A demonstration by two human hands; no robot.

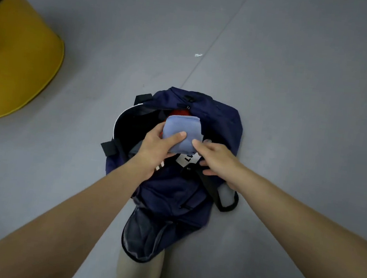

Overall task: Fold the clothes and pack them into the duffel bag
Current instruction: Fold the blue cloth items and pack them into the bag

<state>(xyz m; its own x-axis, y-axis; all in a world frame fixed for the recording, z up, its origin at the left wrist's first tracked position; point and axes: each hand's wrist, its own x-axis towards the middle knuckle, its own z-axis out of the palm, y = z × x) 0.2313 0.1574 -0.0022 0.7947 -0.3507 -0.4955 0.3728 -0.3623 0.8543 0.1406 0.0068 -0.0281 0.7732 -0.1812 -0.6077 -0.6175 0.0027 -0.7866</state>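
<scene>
A navy duffel bag (216, 122) lies open on the grey floor at the centre of the view. My left hand (156, 149) grips a folded light-blue garment (182, 127) over the bag's opening, thumb on top. A red garment (179, 112) shows inside the bag just behind it. My right hand (215, 159) is beside the blue garment, forefinger touching its right edge, the other fingers on the bag's rim and black strap (209, 183). A white label with dark letters peeks out under the blue garment.
A yellow rounded seat (19, 63) with a dark top stands at the far left. A floor seam runs diagonally away from the bag. The bag's end pocket (144, 235) gapes open near my leg at the bottom.
</scene>
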